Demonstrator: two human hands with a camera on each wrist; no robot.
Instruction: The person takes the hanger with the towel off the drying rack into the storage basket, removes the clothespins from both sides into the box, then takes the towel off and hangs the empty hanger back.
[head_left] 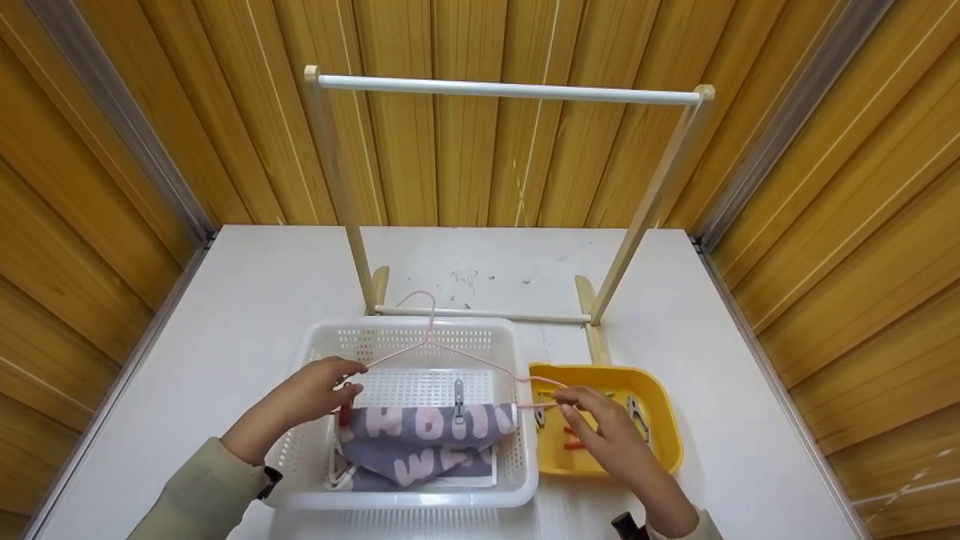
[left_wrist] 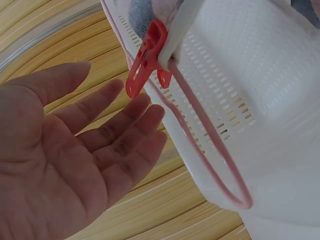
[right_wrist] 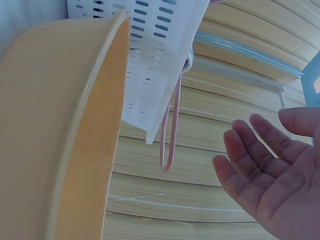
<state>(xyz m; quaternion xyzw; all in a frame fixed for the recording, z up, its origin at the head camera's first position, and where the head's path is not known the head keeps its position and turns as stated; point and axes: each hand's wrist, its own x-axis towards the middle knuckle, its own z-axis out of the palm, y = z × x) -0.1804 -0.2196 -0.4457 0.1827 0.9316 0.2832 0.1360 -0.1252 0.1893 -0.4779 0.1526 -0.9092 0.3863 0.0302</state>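
Observation:
A pink clothes hanger (left_wrist: 214,136) lies across the white basket (head_left: 405,498), its hook toward the back. Over its lower bar hangs a grey-purple cloth (head_left: 375,442) with pale pink letters, bunched in the basket. A red clothespin (left_wrist: 150,47) grips the cloth's left end, and a grey clothespin (head_left: 459,405) stands near the middle. My left hand (head_left: 319,384) is beside the red clothespin, palm showing and fingers loosely bent around nothing. Near the hanger's right end, my right hand (head_left: 604,427) is relaxed; the right wrist view shows a gap between its fingers and the hanger.
A yellow tray (head_left: 671,450) with several clothespins stands right of the basket. Behind them rises a rack with a white top rail (head_left: 510,90) and wooden posts. Wood-patterned walls (head_left: 465,165) enclose the white table (head_left: 247,315).

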